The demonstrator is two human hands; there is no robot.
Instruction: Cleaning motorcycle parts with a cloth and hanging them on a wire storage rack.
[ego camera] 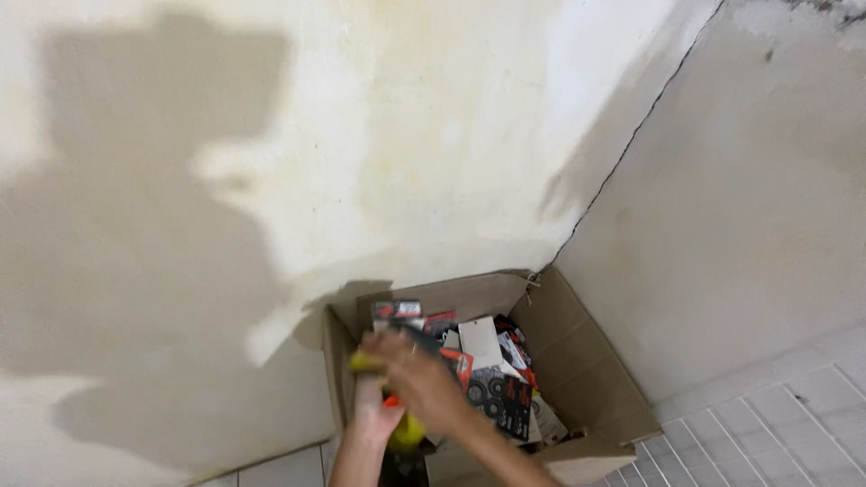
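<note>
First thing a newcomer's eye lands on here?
Probably the open cardboard box set in the wall corner at bottom centre, crammed with small packages. Over its left edge the two hands meet: the left hand and right hand grip a yellow object. A big shadow darkens the stained wall on the left.

Walls: two cream plaster walls [433,135] meet in a corner at 1 o'clock, stained, cracked.
Floor: pale square tiles [785,424] at 4 o'clock.
Light: shadows fall at 9 o'clock.
</note>
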